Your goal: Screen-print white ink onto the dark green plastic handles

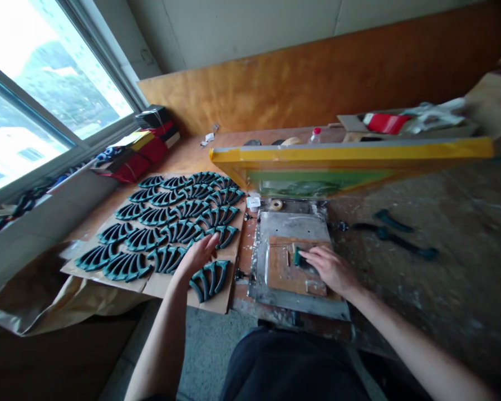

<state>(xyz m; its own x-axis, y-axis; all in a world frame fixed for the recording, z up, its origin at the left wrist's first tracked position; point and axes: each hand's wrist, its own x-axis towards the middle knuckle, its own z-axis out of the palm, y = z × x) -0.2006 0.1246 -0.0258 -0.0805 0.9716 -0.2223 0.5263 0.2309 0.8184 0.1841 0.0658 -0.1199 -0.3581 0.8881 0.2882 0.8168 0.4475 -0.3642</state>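
Note:
Many dark green curved handles with T-shaped ends lie in overlapping rows on a cardboard sheet. My left hand is over the right side of these rows, its fingers stretched out with no held piece visible. A small group of handles sits just to its right and nearer me. My right hand grips a green handle on a wooden block, and its fingers cover most of that piece. Under the block is a grey metal plate.
A yellow-edged screen frame is tilted up behind the plate. Loose green handles lie on the stained bench to the right. A tape roll, a red-capped bottle and red boxes stand farther back. A window is at left.

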